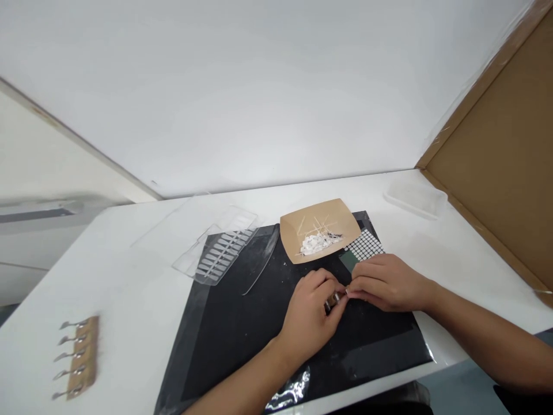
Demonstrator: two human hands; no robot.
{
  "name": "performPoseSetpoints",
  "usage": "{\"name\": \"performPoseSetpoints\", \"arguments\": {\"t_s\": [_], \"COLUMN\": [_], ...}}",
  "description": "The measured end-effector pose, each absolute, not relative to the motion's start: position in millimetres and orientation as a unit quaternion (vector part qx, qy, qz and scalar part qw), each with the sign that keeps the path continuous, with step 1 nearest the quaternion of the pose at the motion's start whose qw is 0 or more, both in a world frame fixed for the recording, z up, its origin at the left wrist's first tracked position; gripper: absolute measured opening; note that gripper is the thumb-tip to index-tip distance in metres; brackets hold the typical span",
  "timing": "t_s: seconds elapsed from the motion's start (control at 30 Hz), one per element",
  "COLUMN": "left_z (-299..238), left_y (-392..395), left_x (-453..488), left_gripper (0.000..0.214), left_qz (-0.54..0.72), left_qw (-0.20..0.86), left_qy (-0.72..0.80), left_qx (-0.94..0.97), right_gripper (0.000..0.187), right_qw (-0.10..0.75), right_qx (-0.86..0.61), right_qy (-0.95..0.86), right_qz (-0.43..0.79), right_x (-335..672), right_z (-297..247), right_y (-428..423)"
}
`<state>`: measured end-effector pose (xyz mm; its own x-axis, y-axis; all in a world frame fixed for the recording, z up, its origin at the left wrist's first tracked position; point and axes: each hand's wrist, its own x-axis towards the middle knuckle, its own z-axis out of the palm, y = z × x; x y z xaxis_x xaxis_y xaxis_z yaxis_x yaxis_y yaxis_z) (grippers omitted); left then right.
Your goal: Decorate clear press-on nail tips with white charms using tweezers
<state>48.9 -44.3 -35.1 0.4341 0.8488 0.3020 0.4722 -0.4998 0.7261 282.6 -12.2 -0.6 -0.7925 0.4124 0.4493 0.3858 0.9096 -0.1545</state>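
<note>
Over the black mat [233,328] my left hand [311,316] is curled round a small shiny metal piece [333,301], pinched between thumb and fingers. My right hand [382,282] meets it from the right, its fingertips pressed together at the tip of the same piece; whatever they pinch is too small to make out. Just behind the hands lies a green sheet of small white dots [362,248]. Further back sits a brown paper tray [319,230] holding white bits and thin wooden sticks.
A clear plastic tray with rows of pale nail-shaped tips [222,252] lies left of the paper tray, a clear curved strip [261,262] beside it. A wooden strip with several metal clips [80,357] rests near the table's left front. A translucent lid [415,197] and brown board [501,155] stand right.
</note>
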Motion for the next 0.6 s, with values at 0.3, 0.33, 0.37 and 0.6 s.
{"name": "performPoseSetpoints", "arguments": {"t_s": [0.3, 0.33, 0.37, 0.6], "left_z": [-36.6, -36.7, -36.8, -35.8], "left_y": [-46.8, -46.8, -46.7, -46.4], "left_x": [49.3, 49.4, 49.4, 49.3], "left_gripper": [0.003, 0.004, 0.004, 0.003], "left_qz": [0.324, 0.323, 0.322, 0.321], "left_qw": [0.273, 0.273, 0.273, 0.276], "left_qy": [0.421, 0.422, 0.423, 0.424], "left_qx": [0.802, 0.802, 0.802, 0.801], "right_gripper": [0.012, 0.012, 0.011, 0.013], "right_qw": [0.227, 0.224, 0.224, 0.215], "right_qx": [-0.200, -0.201, -0.201, -0.208], "right_qy": [-0.953, -0.954, -0.954, -0.954], "right_qz": [0.001, 0.000, -0.001, -0.006], "right_x": [280.3, 279.9, 279.8, 280.6], "right_z": [-0.8, -0.5, -0.2, -1.8], "right_y": [-13.4, -13.9, -14.2, -15.0]}}
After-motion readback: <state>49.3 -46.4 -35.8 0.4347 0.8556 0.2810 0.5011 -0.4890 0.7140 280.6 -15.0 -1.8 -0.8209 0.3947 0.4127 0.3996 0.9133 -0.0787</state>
